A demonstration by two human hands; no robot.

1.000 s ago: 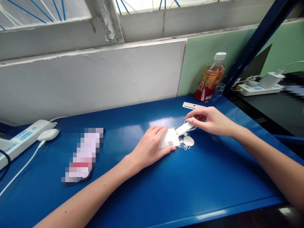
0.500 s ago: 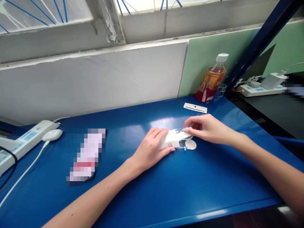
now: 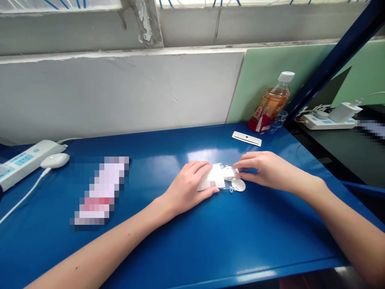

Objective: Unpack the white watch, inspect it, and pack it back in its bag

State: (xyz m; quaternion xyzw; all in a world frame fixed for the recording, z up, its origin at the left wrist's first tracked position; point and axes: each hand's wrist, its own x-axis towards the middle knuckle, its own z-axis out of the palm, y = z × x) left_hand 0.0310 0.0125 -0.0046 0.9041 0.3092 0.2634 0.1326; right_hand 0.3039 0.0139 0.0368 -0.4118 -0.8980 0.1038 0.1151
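Observation:
A small clear plastic bag with a white card and label [image 3: 214, 180] lies on the blue table [image 3: 210, 241]. My left hand [image 3: 189, 186] rests over its left end, fingers curled around it, holding it down. My right hand [image 3: 264, 170] pinches the bag's right end with fingertips together, where a small white piece sits inside. A white round disc [image 3: 238, 185] lies at the bag's right edge, just below my right fingertips.
A white flat strip [image 3: 246, 138] lies behind my hands. A bottle of amber drink [image 3: 270, 105] stands at the back right beside a small clear cup [image 3: 279, 117]. A blurred flat object [image 3: 100, 192] lies left. A power strip [image 3: 21, 160] and white plug [image 3: 54, 160] sit far left.
My right hand has come down and left, pushing the white piece it held raised into the bag. The left hand stayed on the bag. The view tilted down slightly.

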